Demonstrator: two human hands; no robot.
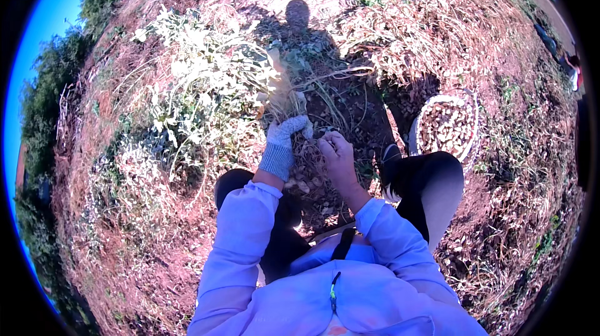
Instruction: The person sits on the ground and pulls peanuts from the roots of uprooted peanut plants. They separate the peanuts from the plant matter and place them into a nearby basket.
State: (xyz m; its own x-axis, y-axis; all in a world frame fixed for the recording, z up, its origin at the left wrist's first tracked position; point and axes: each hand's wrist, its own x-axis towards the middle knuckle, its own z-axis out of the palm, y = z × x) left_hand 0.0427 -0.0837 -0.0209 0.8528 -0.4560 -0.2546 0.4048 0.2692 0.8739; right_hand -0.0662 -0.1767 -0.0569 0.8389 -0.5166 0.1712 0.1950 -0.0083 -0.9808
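Observation:
My left hand [285,132], in a grey knitted glove, is closed around the stems of a bunch of peanut plants [281,97]. The leafy tops spread away from me, and the tangled roots [309,155] hang on my side of the glove. Bare and with its fingers curled, my right hand [338,151] is at the right edge of those roots. Whatever lies between its fingertips is too small to make out. Pale peanut pods [302,183] show below the roots, between my knees.
A white-rimmed basket [415,136] of peanuts [445,127] stands beyond my right knee [440,172]. Pulled leafy plants [201,73] lie to the left, dried plants [422,31] at the upper right. Another person [574,73] is at the far right edge.

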